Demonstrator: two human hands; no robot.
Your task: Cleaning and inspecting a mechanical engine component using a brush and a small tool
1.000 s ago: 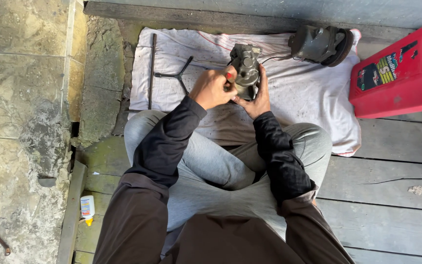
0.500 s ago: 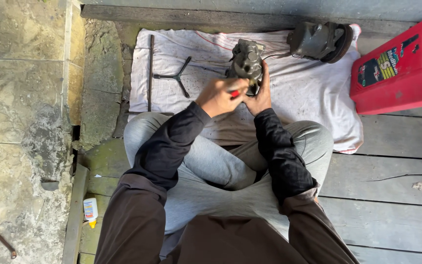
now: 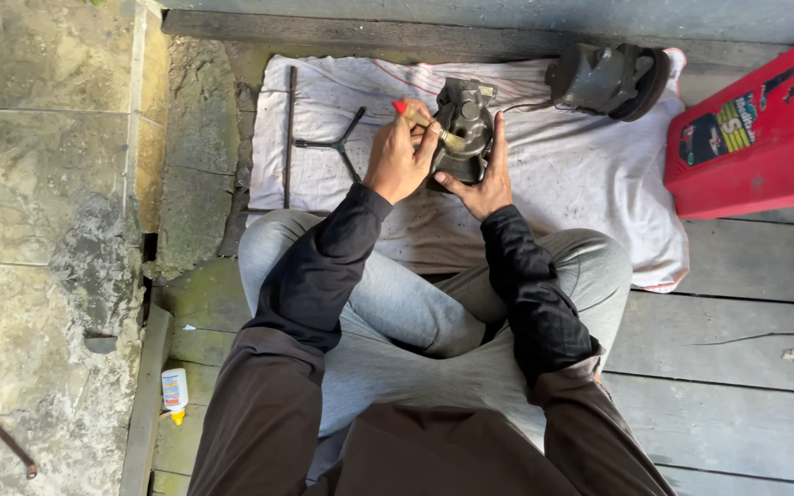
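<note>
On white cloth (image 3: 544,193), hands brushing metal part (image 3: 463,129)

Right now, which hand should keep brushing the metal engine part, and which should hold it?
The left hand should probably brush: it grips the red-handled brush, bristles on the metal engine part. The right hand cradles the part from the side.

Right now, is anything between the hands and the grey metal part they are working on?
Nothing visible. The right hand grips the grey metal part directly, and the left hand touches a red-handled brush to it.
</note>
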